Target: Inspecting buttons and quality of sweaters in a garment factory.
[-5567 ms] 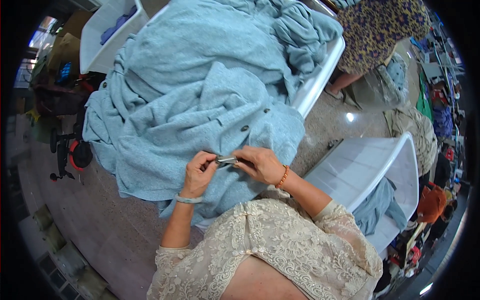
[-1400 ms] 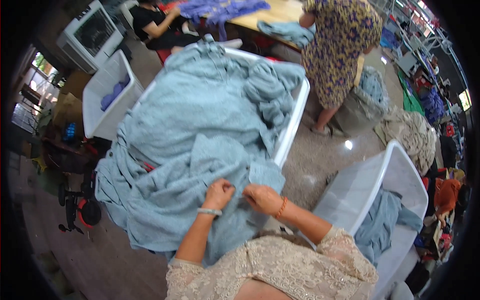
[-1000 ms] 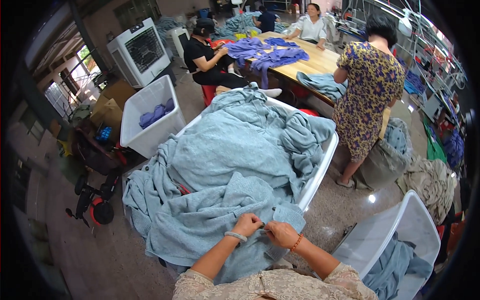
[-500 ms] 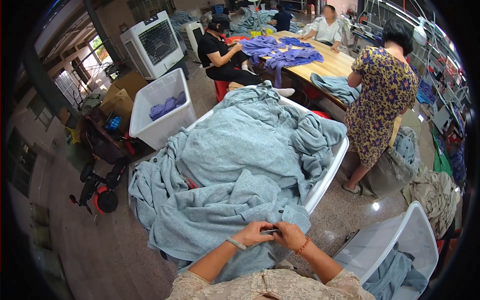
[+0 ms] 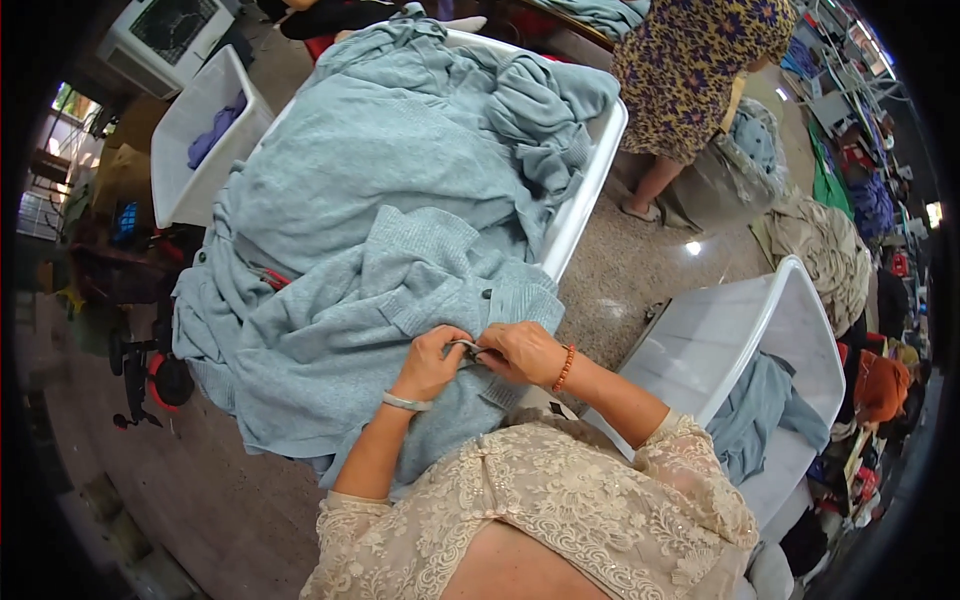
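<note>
Indistinct grey strip (image 5: 464, 343) between hands (image 5: 428, 364)

Two braceleted hands (image 5: 428, 368) and three white bins (image 5: 708, 332) show.

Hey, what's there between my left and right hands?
In the head view, a narrow greyish strip spans left hand to right hand, over the blue-grey knitwear; I can't tell whether it's fabric or a tool.

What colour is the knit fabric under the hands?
The knit fabric is pale grey-blue with a fine heathered look; it shows best in the head view.
</note>
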Available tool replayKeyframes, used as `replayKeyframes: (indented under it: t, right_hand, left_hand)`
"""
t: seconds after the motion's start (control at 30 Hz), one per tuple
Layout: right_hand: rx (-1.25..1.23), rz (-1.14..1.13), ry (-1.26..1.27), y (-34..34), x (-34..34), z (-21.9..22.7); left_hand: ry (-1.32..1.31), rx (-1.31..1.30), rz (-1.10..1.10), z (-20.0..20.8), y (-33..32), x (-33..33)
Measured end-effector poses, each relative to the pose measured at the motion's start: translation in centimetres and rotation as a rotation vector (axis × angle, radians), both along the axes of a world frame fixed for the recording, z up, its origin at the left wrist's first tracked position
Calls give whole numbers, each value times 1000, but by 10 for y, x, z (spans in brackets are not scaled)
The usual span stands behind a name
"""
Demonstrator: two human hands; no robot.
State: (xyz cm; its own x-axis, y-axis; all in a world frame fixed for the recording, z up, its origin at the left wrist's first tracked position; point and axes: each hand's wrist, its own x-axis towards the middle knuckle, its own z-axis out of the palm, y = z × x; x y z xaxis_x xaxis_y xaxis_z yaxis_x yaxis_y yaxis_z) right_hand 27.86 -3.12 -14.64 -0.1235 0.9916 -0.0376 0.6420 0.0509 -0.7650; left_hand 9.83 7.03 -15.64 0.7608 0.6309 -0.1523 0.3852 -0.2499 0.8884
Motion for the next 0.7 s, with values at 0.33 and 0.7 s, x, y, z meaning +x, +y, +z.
replayKeyframes:
  t: [0.33,0.7]
  right_hand:
    - [-140,-81,-275,-13,72,25]
    - [-168,-109,-282,-10,84,6]
  left_hand:
    - [-56,465,12,14,5,45]
    - [448,20,-125,-63,48,109]
